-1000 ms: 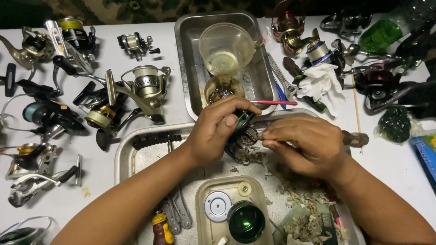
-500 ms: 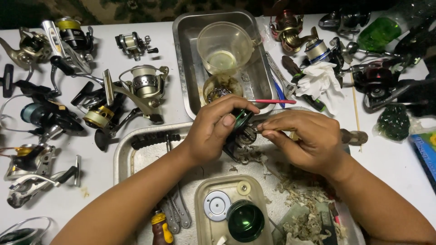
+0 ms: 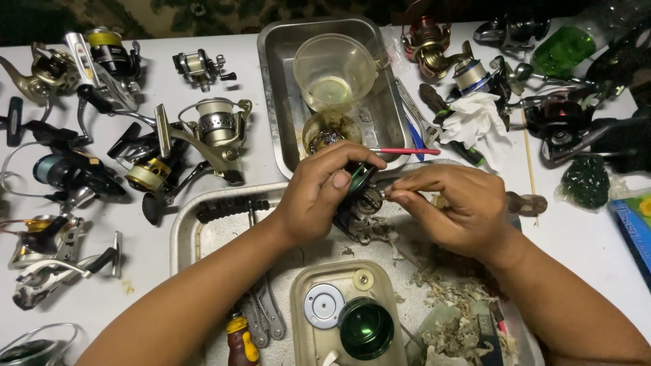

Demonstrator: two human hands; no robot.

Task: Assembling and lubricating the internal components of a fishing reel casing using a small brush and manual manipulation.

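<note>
- The left hand (image 3: 319, 196) is curled around a small dark reel part with a green rim (image 3: 361, 192), thumb on top and fingers wrapped behind it; the grip is closed on the part.
- The right hand (image 3: 458, 210) is pinched shut, thumb and forefinger meeting at the part's toothed metal end; whether they hold a small tool or only the part itself I cannot tell.
- The reel part sits between the two hands, raised just above the far edge of the near metal tray (image 3: 183, 234) on the white desk (image 3: 156, 271).
- Against half a second ago, both hands stay locked on the same piece in the same spot; the right hand's fingertips have drawn in slightly closer to the part, and the left thumb lies a little flatter across it.
- A pink-handled brush (image 3: 407, 151) lies just beyond the left hand's knuckles, unmoved.
- Behind it the far steel tray (image 3: 278, 81) carries a clear plastic cup (image 3: 336, 71), as before.
- Near the forearms, a small beige tub (image 3: 305, 318) holds a green spool (image 3: 366, 329) and a grey disc (image 3: 323, 306).
- Spinning reels (image 3: 203, 135) lie scattered over the desk to the left, and a crumpled white tissue (image 3: 478, 118) lies to the right.
</note>
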